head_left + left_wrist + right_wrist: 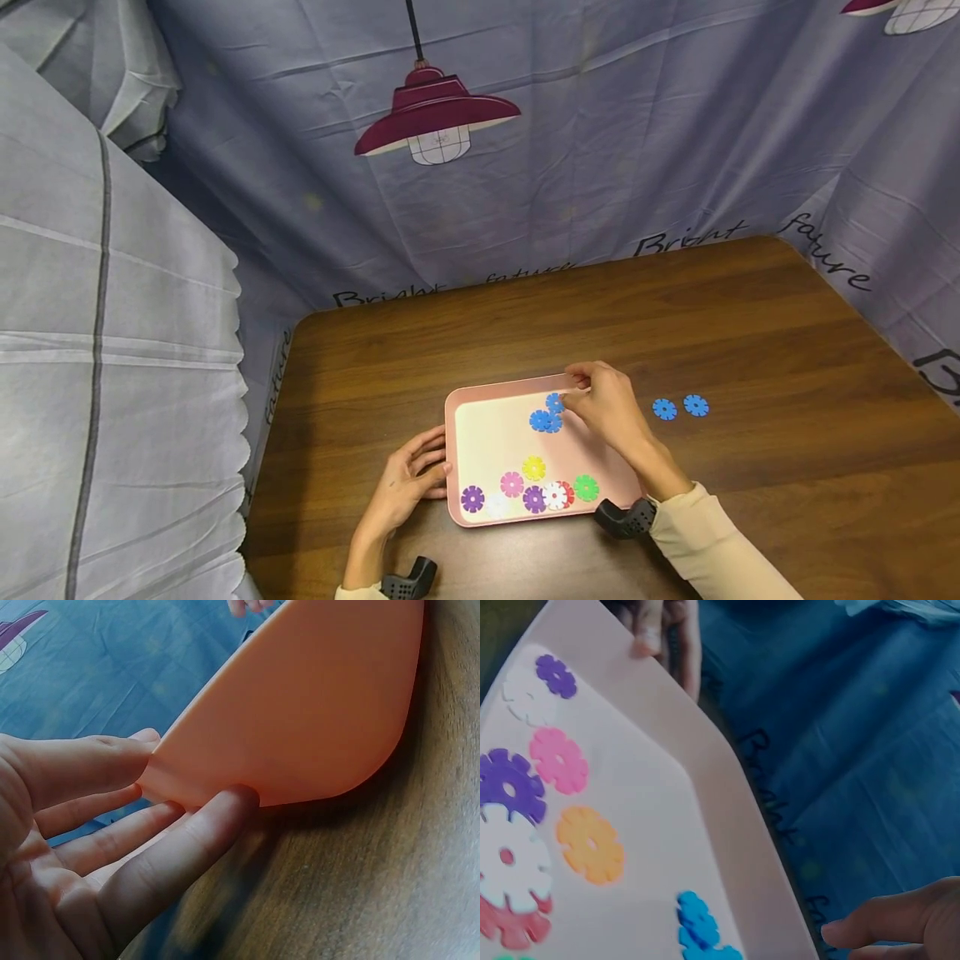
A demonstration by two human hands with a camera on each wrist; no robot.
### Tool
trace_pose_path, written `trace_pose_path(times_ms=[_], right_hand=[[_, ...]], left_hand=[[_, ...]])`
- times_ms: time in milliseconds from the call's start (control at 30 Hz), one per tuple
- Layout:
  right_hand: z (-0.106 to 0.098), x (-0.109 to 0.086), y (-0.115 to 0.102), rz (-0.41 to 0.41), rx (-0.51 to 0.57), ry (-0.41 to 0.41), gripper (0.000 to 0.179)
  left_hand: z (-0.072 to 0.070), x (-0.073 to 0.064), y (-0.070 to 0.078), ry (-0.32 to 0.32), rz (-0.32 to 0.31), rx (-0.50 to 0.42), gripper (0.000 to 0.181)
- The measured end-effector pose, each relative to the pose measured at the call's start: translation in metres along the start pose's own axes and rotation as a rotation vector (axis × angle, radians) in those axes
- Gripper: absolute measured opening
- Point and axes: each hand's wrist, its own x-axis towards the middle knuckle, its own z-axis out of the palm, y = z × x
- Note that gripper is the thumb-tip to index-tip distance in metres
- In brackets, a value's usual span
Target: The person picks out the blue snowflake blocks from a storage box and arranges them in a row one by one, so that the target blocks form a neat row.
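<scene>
Over the tray's far edge, right grip gapes; left grip pinches its side.

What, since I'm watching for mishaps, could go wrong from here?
The right hand, close to the blue discs in the tray, might knock them out of place. Lifting the white disc could drag the red disc it overlaps. If the left hand, touching the tray's left side, pushes, the tray may slide and jostle what lies in it.
</scene>
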Motion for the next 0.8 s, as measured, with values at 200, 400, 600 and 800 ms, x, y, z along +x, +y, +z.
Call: trace_pose_path(times_ms=[200,400,600,800], right_hand=[[0.011,-0.001,-0.002,-0.055,-0.081,-0.002,0.037],[0.019,-0.002,-0.005,-0.032,-0.05,-0.062,0.035],[0.031,-0.003,-0.006,0.024,-0.015,-0.091,0.034],[0.038,-0.005,-0.006,0.009,-0.036,-0.094,0.036]], left_hand=[[0.0,0.0,0.0,0.007,-0.004,-0.003,0.058],[0.0,0.0,0.0,0.009,-0.005,-0.008,0.058],[0.0,0.0,-0.001,0.008,-0.008,-0.012,0.059],[0.0,0.0,-0.001,0.008,-0.005,-0.012,0.058]])
